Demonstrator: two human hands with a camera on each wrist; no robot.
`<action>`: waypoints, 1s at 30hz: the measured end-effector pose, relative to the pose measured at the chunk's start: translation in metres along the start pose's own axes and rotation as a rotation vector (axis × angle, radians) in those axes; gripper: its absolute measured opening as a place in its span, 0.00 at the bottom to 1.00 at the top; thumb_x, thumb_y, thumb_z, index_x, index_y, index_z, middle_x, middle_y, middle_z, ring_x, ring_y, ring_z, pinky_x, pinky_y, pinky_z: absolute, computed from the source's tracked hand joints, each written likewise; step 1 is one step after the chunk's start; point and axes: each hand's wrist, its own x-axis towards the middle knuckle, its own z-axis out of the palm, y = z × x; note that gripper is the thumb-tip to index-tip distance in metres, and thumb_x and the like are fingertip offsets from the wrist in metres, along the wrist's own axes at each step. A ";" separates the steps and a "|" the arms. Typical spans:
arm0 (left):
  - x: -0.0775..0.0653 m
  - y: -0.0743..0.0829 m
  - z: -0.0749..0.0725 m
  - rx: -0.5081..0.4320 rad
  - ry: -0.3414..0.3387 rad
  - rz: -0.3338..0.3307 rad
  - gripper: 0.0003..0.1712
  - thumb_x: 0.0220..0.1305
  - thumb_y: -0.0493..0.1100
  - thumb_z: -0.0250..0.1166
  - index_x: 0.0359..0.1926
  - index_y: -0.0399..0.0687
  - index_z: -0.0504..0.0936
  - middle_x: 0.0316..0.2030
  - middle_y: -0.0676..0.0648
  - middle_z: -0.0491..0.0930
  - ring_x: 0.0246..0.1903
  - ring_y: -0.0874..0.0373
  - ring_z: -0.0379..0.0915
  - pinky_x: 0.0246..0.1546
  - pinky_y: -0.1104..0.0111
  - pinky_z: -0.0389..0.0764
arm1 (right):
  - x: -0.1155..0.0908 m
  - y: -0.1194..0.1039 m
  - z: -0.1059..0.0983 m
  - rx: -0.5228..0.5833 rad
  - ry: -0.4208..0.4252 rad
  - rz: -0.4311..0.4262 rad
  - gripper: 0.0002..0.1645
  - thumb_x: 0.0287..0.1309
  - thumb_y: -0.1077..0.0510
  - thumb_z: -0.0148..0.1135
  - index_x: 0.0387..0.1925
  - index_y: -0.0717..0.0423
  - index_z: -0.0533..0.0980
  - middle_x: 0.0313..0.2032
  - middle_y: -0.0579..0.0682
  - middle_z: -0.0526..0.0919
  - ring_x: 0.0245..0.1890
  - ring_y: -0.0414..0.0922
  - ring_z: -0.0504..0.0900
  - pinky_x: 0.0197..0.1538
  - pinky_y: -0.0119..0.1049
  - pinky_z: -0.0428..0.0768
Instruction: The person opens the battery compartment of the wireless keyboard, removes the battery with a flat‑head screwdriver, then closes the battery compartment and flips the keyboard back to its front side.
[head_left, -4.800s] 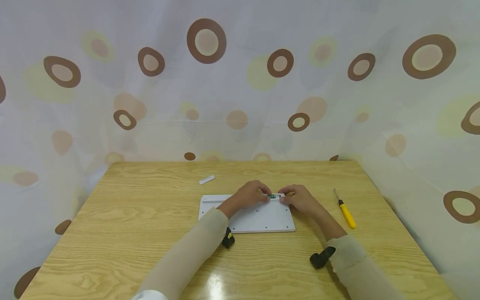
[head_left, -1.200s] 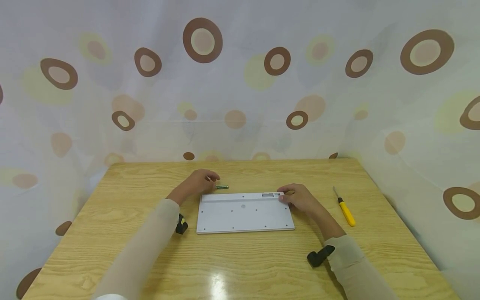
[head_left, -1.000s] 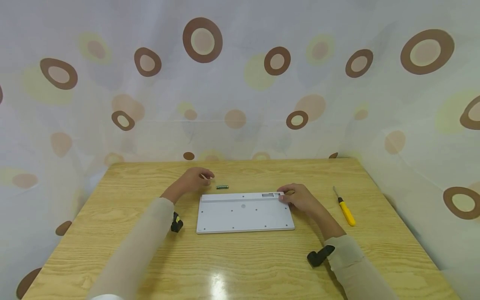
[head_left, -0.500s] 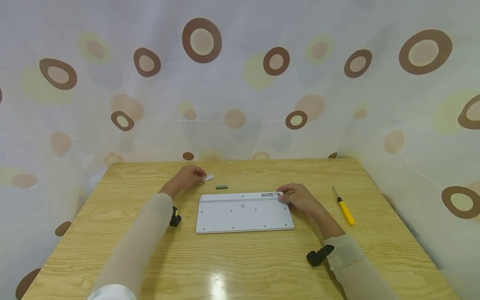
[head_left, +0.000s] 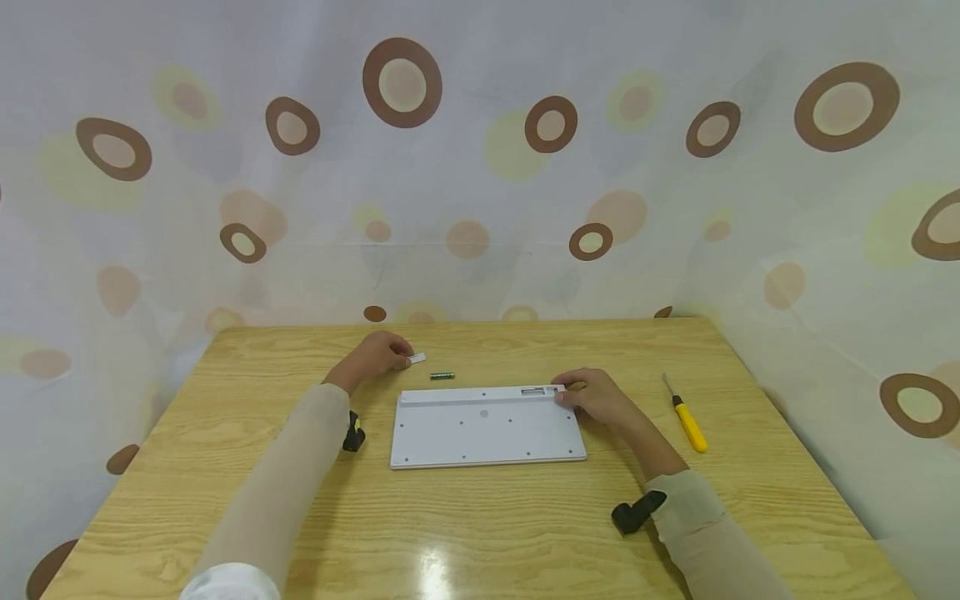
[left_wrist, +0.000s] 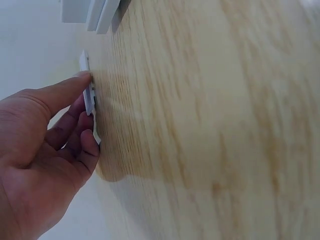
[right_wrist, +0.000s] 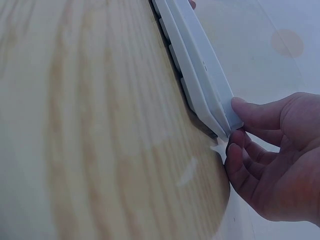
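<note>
A white keyboard (head_left: 450, 442) lies upside down on the table, its keys facing the wood in the right wrist view. Near its far right corner the battery slot (head_left: 532, 391) is uncovered. My right hand (head_left: 602, 398) holds that corner between thumb and fingers. Beyond the keyboard's far left corner, my left hand (head_left: 372, 355) pinches a small white battery cover (head_left: 417, 358). The left wrist view shows the thumb on one face of this cover (left_wrist: 88, 100), with fingers behind it. A green battery (head_left: 442, 376) lies on the table between the cover and the keyboard.
A yellow-handled screwdriver (head_left: 692, 427) lies right of the right hand. The wooden table (head_left: 480, 525) is bounded at the back and sides by a patterned curtain (head_left: 480, 167).
The left hand took the battery from the slot, set it down behind the keyboard, then moved left to the white cover and pinched it. The right hand stays at the keyboard's corner.
</note>
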 end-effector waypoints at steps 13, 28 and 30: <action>-0.002 0.005 -0.003 0.009 -0.010 0.008 0.12 0.71 0.38 0.62 0.52 0.39 0.84 0.47 0.42 0.83 0.43 0.52 0.74 0.49 0.59 0.75 | -0.001 -0.001 -0.001 0.003 -0.004 -0.001 0.20 0.67 0.59 0.63 0.59 0.61 0.79 0.55 0.62 0.80 0.42 0.47 0.81 0.42 0.37 0.80; -0.015 0.018 -0.010 -0.054 -0.032 0.062 0.14 0.73 0.41 0.60 0.55 0.43 0.84 0.52 0.42 0.82 0.49 0.49 0.76 0.50 0.56 0.78 | 0.001 0.000 0.000 0.004 -0.005 0.004 0.20 0.67 0.59 0.63 0.59 0.62 0.79 0.53 0.62 0.81 0.40 0.47 0.80 0.41 0.37 0.80; -0.014 0.023 -0.010 -0.087 -0.034 0.084 0.15 0.73 0.42 0.61 0.56 0.43 0.84 0.53 0.42 0.83 0.50 0.48 0.77 0.52 0.54 0.78 | 0.001 0.000 0.000 0.010 -0.008 0.006 0.21 0.67 0.59 0.63 0.59 0.62 0.78 0.52 0.62 0.81 0.39 0.46 0.81 0.40 0.37 0.80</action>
